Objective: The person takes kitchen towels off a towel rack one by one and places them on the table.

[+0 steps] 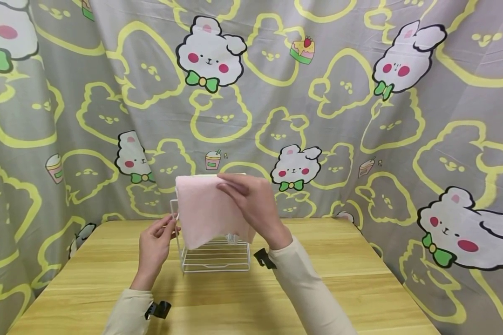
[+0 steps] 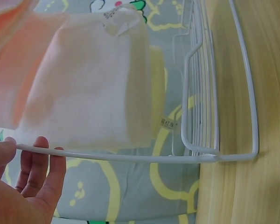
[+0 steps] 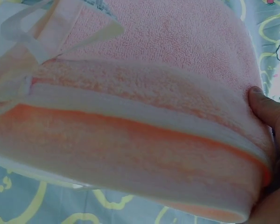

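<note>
From the head view, I see my right hand (image 1: 257, 204) at the upper right of a pink towel (image 1: 211, 209), its fingers lying together across the top edge; the towel hangs in front of the upper part of a white wire rack (image 1: 218, 271), though I cannot tell from here whether it lies over a rail. My left hand (image 1: 155, 242) pinches the rack's left upright. The rack stands on a wooden table (image 1: 327, 279), its wire shelf low near the tabletop, and behind it hangs a grey curtain (image 1: 251, 116) printed with yellow outlines and white rabbits. I wear cream sleeves (image 1: 310, 288). In the left wrist view, which is turned sideways, my thumb and fingers pinch the thin white upright from opposite sides. Just beyond the wire hangs a pale towel (image 2: 88, 84), with a strip of yellow cloth (image 2: 157, 88) showing past its edge and a small printed tag (image 2: 168, 123) beside that; pinkish cloth fills the upper left corner. In the right wrist view, the pink towel is close up, fuzzy and folded, its layers parted along the edge, with a pale tag (image 3: 23, 30) at the upper left. My thumb (image 3: 261, 105) presses the right side of the towel, gripping it; my other fingers are mostly hidden.
</note>
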`<move>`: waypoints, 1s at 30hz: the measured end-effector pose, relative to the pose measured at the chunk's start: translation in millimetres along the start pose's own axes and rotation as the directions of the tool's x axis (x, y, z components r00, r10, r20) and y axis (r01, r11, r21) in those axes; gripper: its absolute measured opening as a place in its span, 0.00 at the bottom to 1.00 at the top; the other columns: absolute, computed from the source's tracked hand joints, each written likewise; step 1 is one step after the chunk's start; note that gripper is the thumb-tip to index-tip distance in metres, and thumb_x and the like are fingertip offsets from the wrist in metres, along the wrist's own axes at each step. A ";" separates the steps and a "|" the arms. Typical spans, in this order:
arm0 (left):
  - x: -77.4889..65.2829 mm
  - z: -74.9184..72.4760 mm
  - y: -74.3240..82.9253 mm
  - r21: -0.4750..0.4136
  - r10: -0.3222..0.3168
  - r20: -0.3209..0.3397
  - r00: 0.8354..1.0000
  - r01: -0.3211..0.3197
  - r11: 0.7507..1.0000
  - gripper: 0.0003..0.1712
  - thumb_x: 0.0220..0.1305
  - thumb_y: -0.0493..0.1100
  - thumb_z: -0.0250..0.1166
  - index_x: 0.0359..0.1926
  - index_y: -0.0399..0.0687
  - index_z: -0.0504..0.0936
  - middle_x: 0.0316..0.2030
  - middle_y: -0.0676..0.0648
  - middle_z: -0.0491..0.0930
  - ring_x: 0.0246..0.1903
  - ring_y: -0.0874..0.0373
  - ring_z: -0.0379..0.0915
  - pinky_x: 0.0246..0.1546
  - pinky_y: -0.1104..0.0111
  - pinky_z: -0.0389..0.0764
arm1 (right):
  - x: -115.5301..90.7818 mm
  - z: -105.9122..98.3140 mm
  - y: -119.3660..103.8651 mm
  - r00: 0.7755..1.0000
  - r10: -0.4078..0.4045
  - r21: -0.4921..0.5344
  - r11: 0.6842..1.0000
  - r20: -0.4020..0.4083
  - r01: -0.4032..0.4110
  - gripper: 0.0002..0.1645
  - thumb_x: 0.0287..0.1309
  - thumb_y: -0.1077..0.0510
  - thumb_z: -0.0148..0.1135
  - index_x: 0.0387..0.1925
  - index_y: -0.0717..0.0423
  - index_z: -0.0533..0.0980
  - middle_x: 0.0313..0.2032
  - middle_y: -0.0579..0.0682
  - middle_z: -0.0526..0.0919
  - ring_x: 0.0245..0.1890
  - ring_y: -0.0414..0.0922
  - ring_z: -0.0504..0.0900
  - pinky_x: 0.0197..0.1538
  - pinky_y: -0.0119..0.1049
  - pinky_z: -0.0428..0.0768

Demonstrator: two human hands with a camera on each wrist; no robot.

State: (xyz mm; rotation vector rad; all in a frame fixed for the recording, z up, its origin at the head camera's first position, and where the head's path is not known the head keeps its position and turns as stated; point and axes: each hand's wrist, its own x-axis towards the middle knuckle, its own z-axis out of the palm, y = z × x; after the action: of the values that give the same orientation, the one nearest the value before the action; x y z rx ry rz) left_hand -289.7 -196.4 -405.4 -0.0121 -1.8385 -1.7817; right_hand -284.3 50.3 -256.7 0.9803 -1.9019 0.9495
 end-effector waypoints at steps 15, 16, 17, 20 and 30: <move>-0.5 0.8 -1.2 -0.011 -0.005 -0.003 1.000 0.005 1.000 0.17 0.73 0.34 0.62 0.58 0.28 0.82 0.39 0.70 0.83 0.32 0.72 0.83 0.39 0.78 0.89 | -10.0 -18.8 -16.4 0.998 -0.020 0.039 0.999 -0.061 0.022 0.15 0.59 0.58 0.74 0.48 0.54 0.88 0.44 0.49 0.91 0.46 0.41 0.89 0.52 0.26 0.87; -0.6 0.7 -1.3 -0.011 -0.004 -0.001 1.000 0.004 1.000 0.17 0.73 0.35 0.62 0.58 0.28 0.82 0.39 0.70 0.83 0.32 0.72 0.83 0.39 0.78 0.89 | -11.2 -19.5 -17.5 0.998 -0.020 0.041 0.999 -0.064 0.022 0.15 0.59 0.59 0.75 0.48 0.54 0.88 0.43 0.49 0.91 0.45 0.41 0.89 0.52 0.26 0.87; -0.7 0.5 -1.4 -0.007 -0.004 0.000 1.000 0.004 1.000 0.17 0.73 0.35 0.62 0.58 0.28 0.81 0.39 0.70 0.83 0.32 0.73 0.83 0.39 0.78 0.88 | -12.7 -20.3 -18.4 0.997 -0.021 0.041 0.999 -0.069 0.024 0.15 0.59 0.59 0.75 0.48 0.54 0.88 0.43 0.49 0.91 0.44 0.41 0.89 0.50 0.26 0.87; -0.9 -0.2 -1.6 -0.002 -0.010 0.002 1.000 0.010 1.000 0.18 0.74 0.36 0.63 0.58 0.29 0.82 0.39 0.71 0.83 0.32 0.73 0.83 0.39 0.78 0.88 | -17.7 -21.7 -20.9 0.996 -0.030 0.042 0.999 -0.085 0.033 0.15 0.58 0.59 0.75 0.48 0.54 0.88 0.42 0.49 0.91 0.40 0.40 0.89 0.43 0.26 0.87; -1.6 -1.0 0.9 0.014 -0.013 0.006 1.000 0.013 1.000 0.18 0.74 0.36 0.62 0.59 0.29 0.81 0.35 0.71 0.81 0.32 0.74 0.82 0.40 0.78 0.88 | -38.2 -24.4 -28.9 0.993 -0.027 0.098 0.994 -0.116 0.038 0.14 0.56 0.62 0.76 0.46 0.54 0.89 0.41 0.48 0.91 0.38 0.40 0.88 0.43 0.28 0.87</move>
State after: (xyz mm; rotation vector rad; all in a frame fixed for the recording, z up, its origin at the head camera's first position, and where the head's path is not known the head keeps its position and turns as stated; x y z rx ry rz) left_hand -287.7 -196.6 -405.3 0.0005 -1.8593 -1.7794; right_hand -236.8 69.9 -272.4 0.9903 -1.7524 1.0673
